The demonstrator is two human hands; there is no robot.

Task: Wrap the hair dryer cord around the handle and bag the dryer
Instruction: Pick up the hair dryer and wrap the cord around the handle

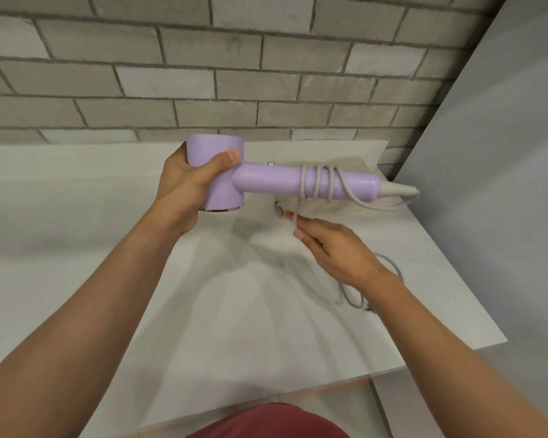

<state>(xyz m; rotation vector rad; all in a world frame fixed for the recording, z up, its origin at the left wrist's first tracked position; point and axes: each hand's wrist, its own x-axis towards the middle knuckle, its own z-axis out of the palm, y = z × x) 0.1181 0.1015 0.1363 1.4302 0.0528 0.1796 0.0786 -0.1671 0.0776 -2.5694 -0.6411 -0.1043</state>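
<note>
The left hand gripped the lilac hair dryer by its barrel, fingers curled round it, above the white table, its handle pointing right. The grey cord lay in several turns round the handle. Just below, the right hand pinched the cord, slack trailing on the table at the near right
</note>
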